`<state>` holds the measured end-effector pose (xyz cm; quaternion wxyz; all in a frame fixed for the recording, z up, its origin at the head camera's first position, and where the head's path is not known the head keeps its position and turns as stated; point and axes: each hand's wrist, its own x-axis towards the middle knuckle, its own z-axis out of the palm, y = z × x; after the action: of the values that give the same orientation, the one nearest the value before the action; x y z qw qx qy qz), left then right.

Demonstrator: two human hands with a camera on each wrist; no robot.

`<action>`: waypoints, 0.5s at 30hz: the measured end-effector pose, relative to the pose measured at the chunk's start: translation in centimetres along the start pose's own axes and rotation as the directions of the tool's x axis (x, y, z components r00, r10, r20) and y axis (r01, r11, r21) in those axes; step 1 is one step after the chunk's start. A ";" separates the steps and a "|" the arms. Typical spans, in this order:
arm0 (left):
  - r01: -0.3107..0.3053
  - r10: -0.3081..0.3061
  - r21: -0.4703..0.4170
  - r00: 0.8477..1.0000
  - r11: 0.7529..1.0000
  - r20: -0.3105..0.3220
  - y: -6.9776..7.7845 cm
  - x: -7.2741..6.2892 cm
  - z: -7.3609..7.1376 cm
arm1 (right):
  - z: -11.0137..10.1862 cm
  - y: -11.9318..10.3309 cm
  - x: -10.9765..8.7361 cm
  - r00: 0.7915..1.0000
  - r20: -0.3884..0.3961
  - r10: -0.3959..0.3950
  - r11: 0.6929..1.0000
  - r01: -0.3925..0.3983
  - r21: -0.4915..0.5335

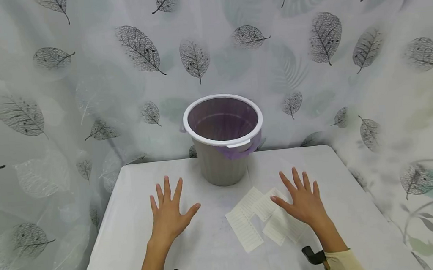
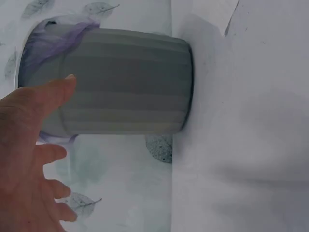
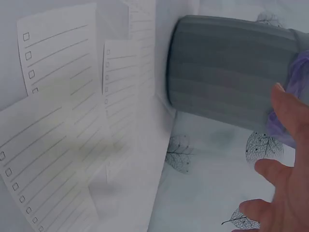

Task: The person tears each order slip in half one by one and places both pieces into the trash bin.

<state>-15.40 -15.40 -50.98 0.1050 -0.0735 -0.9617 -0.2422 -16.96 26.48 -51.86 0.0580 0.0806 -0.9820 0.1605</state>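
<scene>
Both hands hold nothing, and their fingers are spread straight. My left hand (image 1: 168, 221) hovers over the left half of the table, in front of a grey trash can (image 1: 220, 162). Over the right half is my right hand (image 1: 305, 204), its thumb overlapping several loose paper sheets (image 1: 245, 230) in the head view. The sheets lie partly on top of each other; in the right wrist view these paper sheets (image 3: 58, 48) show ruled lines and small checkboxes. A white rim and a purple bag lining (image 1: 222, 117) top the upright can, which also fills much of the left wrist view.
A white-covered table (image 1: 111, 253) carries the can near its back edge. Behind and beside it hangs a leaf-patterned curtain (image 1: 93, 77). Dark straps with black mounts (image 1: 314, 255) sit at both wrists, beside pale yellow sleeves (image 1: 345, 264).
</scene>
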 end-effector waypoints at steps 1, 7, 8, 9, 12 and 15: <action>-0.005 0.005 -0.010 1.000 1.000 -0.004 0.1 0.0 0.1 | 0.1 0.0 0.0 1.000 -0.011 -0.005 1.000 0.005 -0.004; -0.142 0.139 -0.027 0.987 0.990 -0.085 0.9 0.0 1.6 | 0.9 -0.2 -0.6 0.995 -0.092 -0.037 0.999 0.038 0.011; -0.174 0.171 -0.018 0.980 0.985 -0.103 1.1 0.0 2.1 | 1.1 -0.2 -0.7 0.994 -0.104 -0.042 0.999 0.044 0.018; -0.203 0.200 -0.010 0.973 0.979 -0.118 1.3 -0.1 2.6 | 1.4 -0.3 -0.9 0.992 -0.115 -0.046 0.998 0.050 0.027; -0.269 0.268 0.007 0.954 0.963 -0.135 1.8 -0.2 4.4 | 2.2 -0.8 -1.5 0.988 -0.144 -0.059 0.997 0.066 0.046; -0.284 0.282 -0.007 0.953 0.959 -0.109 2.4 -0.5 6.3 | 3.1 -1.4 -2.1 0.985 -0.159 -0.059 0.995 0.071 0.070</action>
<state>-15.51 -10.30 -55.38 0.1892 -0.1983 -0.9315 -0.2390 -14.92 24.49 -54.67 0.1373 0.1016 -0.9645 0.2012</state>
